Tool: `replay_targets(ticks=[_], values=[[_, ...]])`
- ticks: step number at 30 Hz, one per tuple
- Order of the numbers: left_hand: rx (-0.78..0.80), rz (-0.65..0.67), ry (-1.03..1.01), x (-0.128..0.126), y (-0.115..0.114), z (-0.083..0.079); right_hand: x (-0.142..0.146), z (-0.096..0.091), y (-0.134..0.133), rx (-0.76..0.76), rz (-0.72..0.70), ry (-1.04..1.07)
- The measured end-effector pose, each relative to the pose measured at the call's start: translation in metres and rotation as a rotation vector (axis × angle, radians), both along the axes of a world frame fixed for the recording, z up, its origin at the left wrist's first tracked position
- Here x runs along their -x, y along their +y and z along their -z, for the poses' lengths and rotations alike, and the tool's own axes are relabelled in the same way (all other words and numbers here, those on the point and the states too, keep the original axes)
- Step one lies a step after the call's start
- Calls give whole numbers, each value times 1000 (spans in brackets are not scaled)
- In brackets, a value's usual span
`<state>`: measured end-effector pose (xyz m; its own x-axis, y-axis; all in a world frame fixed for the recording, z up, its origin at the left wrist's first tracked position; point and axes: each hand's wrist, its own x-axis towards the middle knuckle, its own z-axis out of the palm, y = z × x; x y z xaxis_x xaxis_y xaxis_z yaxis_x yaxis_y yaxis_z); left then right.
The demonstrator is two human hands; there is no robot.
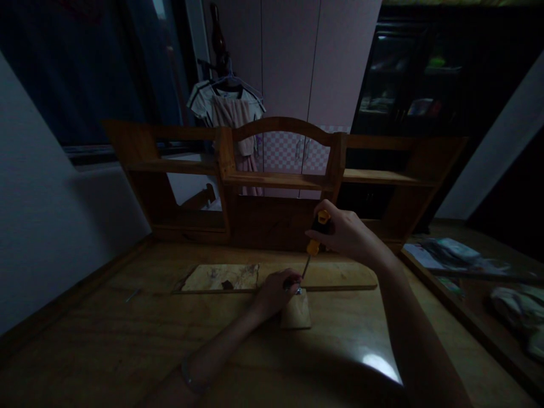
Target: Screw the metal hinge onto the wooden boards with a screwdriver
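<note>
Yellow-and-black-handled screwdriver [313, 241] clamped in right hand [346, 232], tip down at small pale wooden block [296, 310] on desk [127, 328] | left hand [274, 292] pinching near tip, closed | tool looks stiff, light; grip handle.

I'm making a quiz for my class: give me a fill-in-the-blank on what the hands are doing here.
1. The right hand grips a screwdriver with a black and ____ handle.
2. The left hand rests at a small wooden ____ on the desk.
3. The screwdriver's tip points ____.

Missing words: yellow; block; down
</note>
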<state>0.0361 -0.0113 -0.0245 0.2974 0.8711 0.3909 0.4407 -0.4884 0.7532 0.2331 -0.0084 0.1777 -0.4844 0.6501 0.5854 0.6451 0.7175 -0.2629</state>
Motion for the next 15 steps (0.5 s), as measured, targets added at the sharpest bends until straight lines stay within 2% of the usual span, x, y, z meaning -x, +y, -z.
replay_targets(ticks=[5,12,15], values=[[-39,-31,47,-2,-1,0,4,2,-1,21,-47,16],[-30,-57,1,-6,1,2,9,7,2,6,-45,-17],[-25,-35,18,-4,1,0,8,8,3,10,-51,-9]])
